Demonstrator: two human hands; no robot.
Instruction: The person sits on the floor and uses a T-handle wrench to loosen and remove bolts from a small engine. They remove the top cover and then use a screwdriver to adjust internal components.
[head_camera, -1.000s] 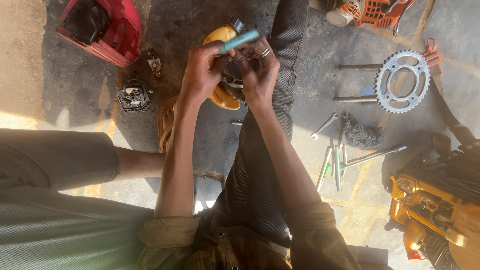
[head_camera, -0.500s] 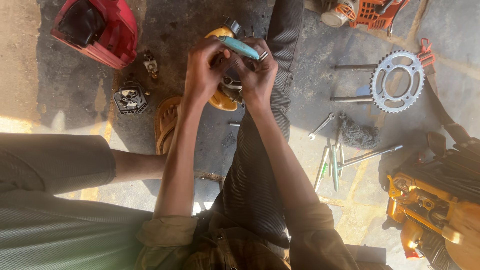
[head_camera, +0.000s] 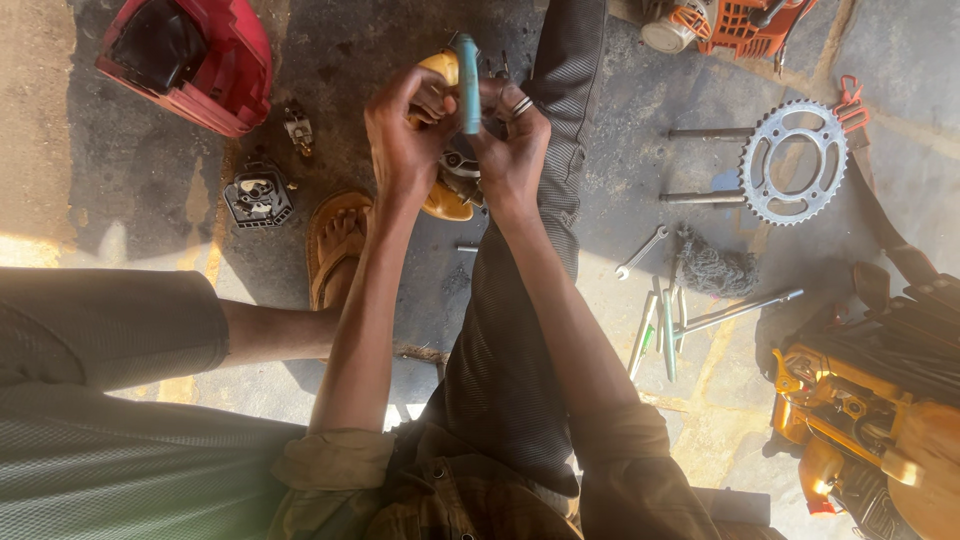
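Note:
My left hand (head_camera: 400, 135) and my right hand (head_camera: 512, 150) are raised together over a yellow and black engine part (head_camera: 447, 190) that rests on the concrete floor between my legs. Between the two hands stands a teal-handled tool (head_camera: 467, 82), nearly upright, its handle sticking out above the fingers. Both hands are closed around the tool and the small metal parts beneath it; the tool's tip is hidden by my fingers. My right hand wears rings. My sandalled foot (head_camera: 337, 245) lies just left of the part.
A red plastic cover (head_camera: 190, 60) lies at top left, a small black engine piece (head_camera: 258, 195) below it. Right of my leg are a chain sprocket (head_camera: 795, 162), metal rods (head_camera: 700, 196), wrenches (head_camera: 660, 330), a rag (head_camera: 715, 268), and orange machines (head_camera: 860, 410) at bottom right and orange machine (head_camera: 740, 22) at top.
The teal-handled tool has swung from lying slanted across my fingers to standing nearly upright between my hands. My hands have stayed over the yellow part.

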